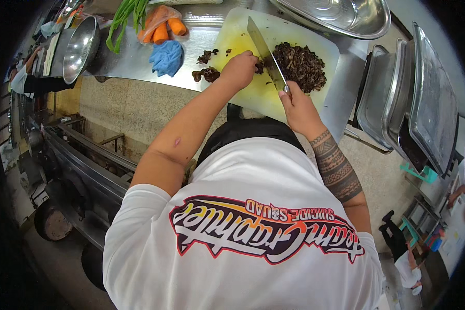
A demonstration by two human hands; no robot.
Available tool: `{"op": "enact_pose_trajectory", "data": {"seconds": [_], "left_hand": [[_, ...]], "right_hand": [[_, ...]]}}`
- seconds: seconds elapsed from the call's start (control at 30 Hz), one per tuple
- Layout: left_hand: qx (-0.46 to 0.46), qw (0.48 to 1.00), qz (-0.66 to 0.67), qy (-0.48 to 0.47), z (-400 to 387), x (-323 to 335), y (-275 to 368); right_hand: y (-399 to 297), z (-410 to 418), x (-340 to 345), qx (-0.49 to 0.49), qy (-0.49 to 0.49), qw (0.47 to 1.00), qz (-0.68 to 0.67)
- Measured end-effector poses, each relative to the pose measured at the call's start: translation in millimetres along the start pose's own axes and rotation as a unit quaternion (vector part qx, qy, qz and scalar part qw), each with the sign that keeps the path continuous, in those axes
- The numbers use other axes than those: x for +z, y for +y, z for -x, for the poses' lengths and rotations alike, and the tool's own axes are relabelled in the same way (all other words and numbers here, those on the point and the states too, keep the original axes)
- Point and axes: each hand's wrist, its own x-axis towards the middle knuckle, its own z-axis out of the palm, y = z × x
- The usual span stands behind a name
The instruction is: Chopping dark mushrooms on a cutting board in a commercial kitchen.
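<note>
A white plastic cutting board (307, 31), stained yellow, lies on the steel counter before me. My right hand (299, 106) grips the handle of a broad kitchen knife (265, 49), its blade slanting away across the board. Beside the blade, the curled fingers of my left hand (238, 71) hold down a small bunch of dark wood ear fungus (259, 67), mostly covered by them. Right of the knife is a heap of shredded wood ear fungus (301, 69). Larger uncut pieces (208, 74) lie at the board's left edge, near my left wrist.
A crumpled blue cloth (166, 58), bagged carrots (161, 34), green scallion leaves (128, 23) and a tilted steel bowl (81, 50) are to the left. A steel basin (343, 17) stands behind the board; metal trays (434, 100) stand at right. Other people appear at both sides.
</note>
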Motion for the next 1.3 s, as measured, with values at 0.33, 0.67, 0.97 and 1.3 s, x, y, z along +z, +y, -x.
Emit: {"op": "enact_pose_trajectory", "data": {"seconds": [0.33, 0.67, 0.97, 1.3], "left_hand": [[0.062, 0.995, -0.075, -0.037, -15.6, -6.0, -3.7], [0.068, 0.991, -0.087, -0.071, -11.5, -21.4, -7.6], [0.088, 0.995, -0.036, -0.012, -6.9, -10.8, -27.9], [0.100, 0.995, -0.006, -0.009, 0.3, -8.5, -30.5]], "right_hand": [[-34.1, -52.4, 24.4, -0.007, 0.061, 0.997, 0.038], [-57.1, -32.1, 26.5, 0.025, 0.046, 0.998, 0.034], [-58.0, -22.6, 35.3, 0.045, 0.053, 0.997, 0.022], [-62.9, -21.3, 38.8, 0.050, 0.049, 0.997, 0.025]]}}
